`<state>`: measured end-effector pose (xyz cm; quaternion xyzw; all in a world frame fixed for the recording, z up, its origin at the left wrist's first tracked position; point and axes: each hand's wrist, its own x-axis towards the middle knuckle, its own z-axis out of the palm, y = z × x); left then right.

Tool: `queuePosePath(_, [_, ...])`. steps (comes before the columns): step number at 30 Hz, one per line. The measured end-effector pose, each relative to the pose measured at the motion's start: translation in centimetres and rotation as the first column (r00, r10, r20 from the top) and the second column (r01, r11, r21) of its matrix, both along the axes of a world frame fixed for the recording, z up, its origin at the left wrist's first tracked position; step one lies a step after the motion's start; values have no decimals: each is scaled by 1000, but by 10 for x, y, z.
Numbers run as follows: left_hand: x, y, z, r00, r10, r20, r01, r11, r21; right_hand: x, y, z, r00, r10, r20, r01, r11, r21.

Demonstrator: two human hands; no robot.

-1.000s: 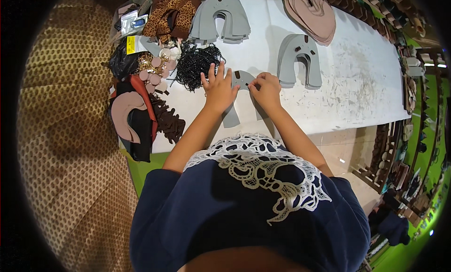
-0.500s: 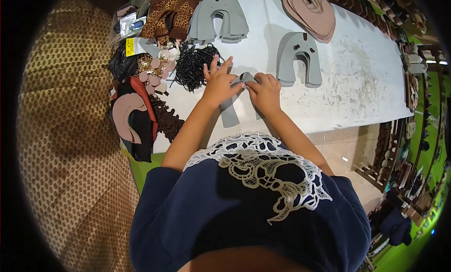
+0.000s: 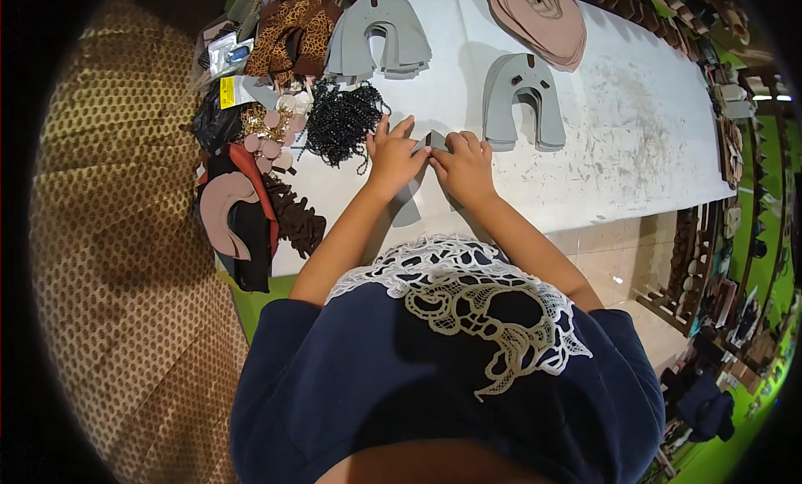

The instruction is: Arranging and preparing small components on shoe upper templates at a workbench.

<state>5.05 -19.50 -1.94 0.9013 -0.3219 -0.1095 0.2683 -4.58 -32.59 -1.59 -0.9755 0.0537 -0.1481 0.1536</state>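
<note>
Head view, looking down on the white table: the grey piece, of which the rest is partly covered by the hands, lies near the table's front edge, directly before the person, with its upper part bent up between the two hands and one grey leg reaching toward the person below the left wrist. The right hand is curled, its thumb and fingers pinching the bent part of the piece. The left hand has some of its fingers spread, and its thumb meets the piece close beside the right thumb; whether it also grips the piece cannot be told. A small dark patch shows on the bent part. Just left of the left hand is a heap of black beads. Beyond the hands stand two stacks of grey arches, a far-left stack and a right stack, both bearing brown patches. At the far edge is a pile of pink pieces. Along the table's left side are leopard-print cloth, a black bag, pink discs, brown strips and a curved pink piece on black and red material.
</note>
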Motion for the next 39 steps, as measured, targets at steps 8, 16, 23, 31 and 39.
queuePosePath(8, [-21,0,4,998,42,53,-48,994,103,-32,-11,-5,999,8,46,-11,998,56])
queuePosePath(16, [-29,-1,7,994,6,112,-19,993,115,-36,-14,-13,998,17,65,-21,998,55])
queuePosePath(23, [-26,-1,4,995,33,96,-43,994,101,-33,-12,-15,1000,21,1,-21,998,54])
queuePosePath(31, [-12,-3,9,998,59,-16,-57,994,91,-33,-12,-15,999,31,-44,-30,999,38])
queuePosePath(39, [6,-15,13,966,108,-234,-44,963,264,-32,-11,-14,997,40,-66,-38,999,35])
